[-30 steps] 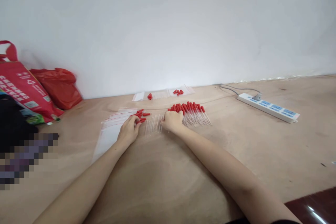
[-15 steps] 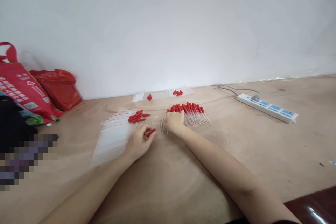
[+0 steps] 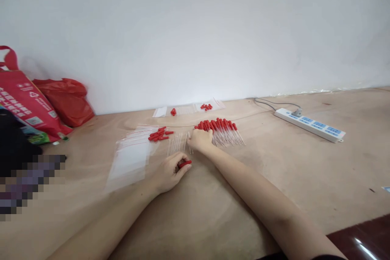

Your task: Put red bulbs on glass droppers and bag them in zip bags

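My left hand (image 3: pixel 170 172) is closed round a red rubber dropper bulb (image 3: pixel 185 164), which shows between thumb and fingers. My right hand (image 3: pixel 201 140) has its fingers pinched on a thin glass tube (image 3: pixel 191 151), partly hidden by the hand. Between the hands, several clear glass tubes (image 3: pixel 175 143) lie side by side. A loose pile of red bulbs (image 3: pixel 158 134) rests beyond my left hand. Just right of my right hand is a row of glass droppers (image 3: pixel 225 130) with red bulbs fitted on their far ends.
Clear zip bags (image 3: pixel 131 160) lie fanned out at the left. Near the wall, another clear bag (image 3: pixel 217 104) has red bulbs and tubes on it. A power strip (image 3: pixel 310 125) with a grey cable sits at the right. Red bags (image 3: pixel 65 99) stand at the far left.
My left hand has moved right and nearer to me with the red bulb, uncovering more glass tubes. My right hand has shifted slightly left over the tubes.
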A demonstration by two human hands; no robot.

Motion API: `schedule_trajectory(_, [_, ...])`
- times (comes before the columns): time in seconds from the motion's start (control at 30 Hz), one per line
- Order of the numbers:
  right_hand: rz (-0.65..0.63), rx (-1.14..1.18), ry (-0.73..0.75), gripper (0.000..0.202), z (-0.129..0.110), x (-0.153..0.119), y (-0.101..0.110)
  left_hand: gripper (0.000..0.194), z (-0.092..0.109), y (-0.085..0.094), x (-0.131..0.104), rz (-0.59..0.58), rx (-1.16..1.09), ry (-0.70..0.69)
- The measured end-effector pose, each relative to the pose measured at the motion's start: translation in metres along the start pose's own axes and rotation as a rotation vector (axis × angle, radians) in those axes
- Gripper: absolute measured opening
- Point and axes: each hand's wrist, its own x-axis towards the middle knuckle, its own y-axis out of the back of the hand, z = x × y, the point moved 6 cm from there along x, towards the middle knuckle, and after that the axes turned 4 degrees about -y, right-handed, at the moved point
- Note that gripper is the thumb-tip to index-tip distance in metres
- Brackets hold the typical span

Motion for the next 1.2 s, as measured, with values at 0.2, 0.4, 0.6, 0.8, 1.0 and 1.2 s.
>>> schedule_trajectory(0.2, [0.094, 0.169, 0.185, 0.029, 0.023, -0.017, 0.018, 0.017, -0.002, 0.002, 0.0, 0.031, 0.017, -0.016])
schedule_trajectory(0.4, [0.176, 0.144, 0.565, 0.016, 0.069, -0.065, 0.023, 0.018, 0.005, 0.001, 0.003, 0.021, 0.019, -0.041])
schedule_trajectory(0.6, [0.13, 0.182, 0.694, 0.015, 0.07, -0.085, 0.017, 0.017, 0.008, -0.005, 0.003, 0.001, 0.005, -0.012])
schedule_trajectory(0.8, [0.12, 0.218, 0.709, 0.015, 0.057, -0.087, 0.016, 0.016, 0.011, -0.004, 0.004, 0.004, -0.008, 0.004])
schedule_trajectory(1.0, [0.111, 0.23, 0.746, 0.015, 0.054, -0.09, 0.014, 0.017, 0.013, -0.005, 0.006, -0.012, -0.003, 0.018])
schedule_trajectory(1.2, [0.097, 0.245, 0.778, 0.018, 0.053, -0.09, 0.009, 0.018, 0.01, -0.009, 0.005, -0.009, -0.052, 0.016])
